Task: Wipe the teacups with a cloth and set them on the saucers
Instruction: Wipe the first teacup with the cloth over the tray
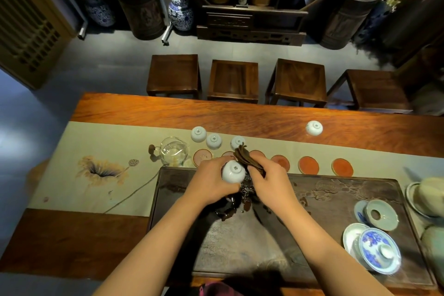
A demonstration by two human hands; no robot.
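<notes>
My left hand point(211, 176) holds a white teacup point(233, 172) with its foot turned up, above the far edge of the dark tea tray point(336, 190). Pressed against the cup's right side is a brown cloth point(245, 157), bunched in my right hand point(269, 178). Three more white teacups point(198, 134) point(213, 141) point(237, 142) stand upside down on the runner behind a row of round reddish saucers point(308, 165). Another upturned teacup point(314, 128) sits alone on the bare wood farther right. The saucers hold no cups.
A glass pitcher point(173, 151) stands left of the saucers. Lidded bowls, one blue-patterned point(378, 250) and one pale green point(380, 215), sit on the tray's right end. Several wooden stools point(232, 80) line the table's far side. The beige runner point(96, 170) covers the left.
</notes>
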